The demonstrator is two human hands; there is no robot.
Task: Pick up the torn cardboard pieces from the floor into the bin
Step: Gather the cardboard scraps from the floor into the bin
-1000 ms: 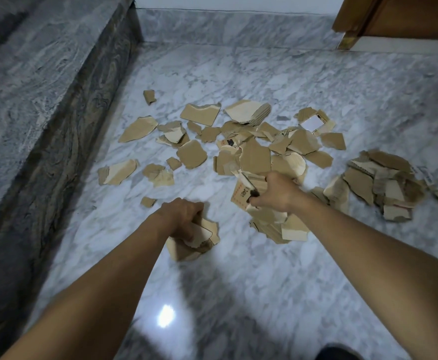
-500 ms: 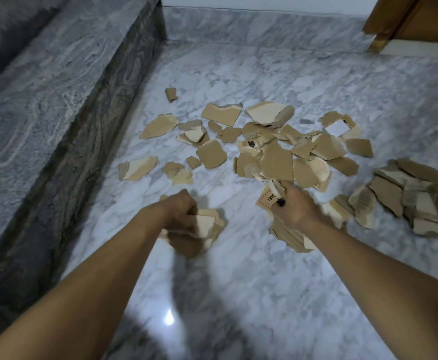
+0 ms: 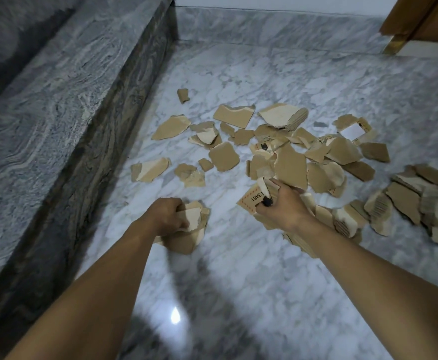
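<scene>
While we look down from the head view, our left hand (image 3: 169,215) curls its fingers round a small stack (image 3: 185,242), our right hand (image 3: 280,207) clamps a printed bundle (image 3: 249,201), and loose torn cardboard pieces (image 3: 224,157) litter the marble floor (image 3: 238,294) just beyond.

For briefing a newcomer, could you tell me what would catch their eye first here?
Torn cardboard pieces litter the middle of the marble floor, with a separate pile at the right edge. In front, the left hand clutches a bundle of pieces and the right hand holds a stack with a scrap printed 3481.
</scene>
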